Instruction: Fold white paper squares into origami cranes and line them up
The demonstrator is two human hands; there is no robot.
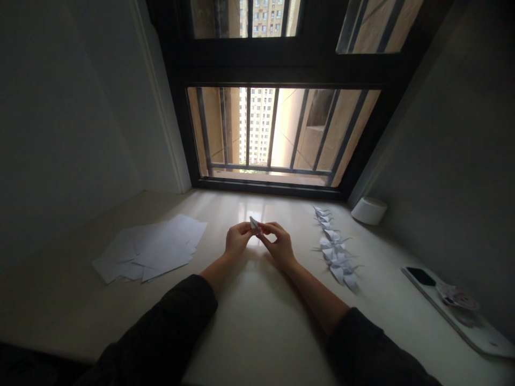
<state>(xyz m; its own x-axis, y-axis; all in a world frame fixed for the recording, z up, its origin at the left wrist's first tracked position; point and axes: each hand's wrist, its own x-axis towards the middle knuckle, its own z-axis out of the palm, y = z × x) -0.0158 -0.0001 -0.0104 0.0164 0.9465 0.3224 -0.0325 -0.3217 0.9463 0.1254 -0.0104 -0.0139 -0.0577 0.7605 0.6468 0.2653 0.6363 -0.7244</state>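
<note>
A small folded piece of white paper (254, 223) is pinched between both hands just above the pale sill, in front of the window. My left hand (237, 239) grips its left side with curled fingers. On the paper's right side my right hand (278, 244) holds it with thumb and fingertips pressed together. Both forearms come from dark sleeves at the bottom of the view.
A loose pile of white paper sheets (151, 247) lies to the left. A row of several folded paper cranes (335, 249) runs along the right. Farther right are a white round container (369, 210) and a white tray (475, 324) holding a dark phone (420, 276). The barred window (277, 134) is straight ahead.
</note>
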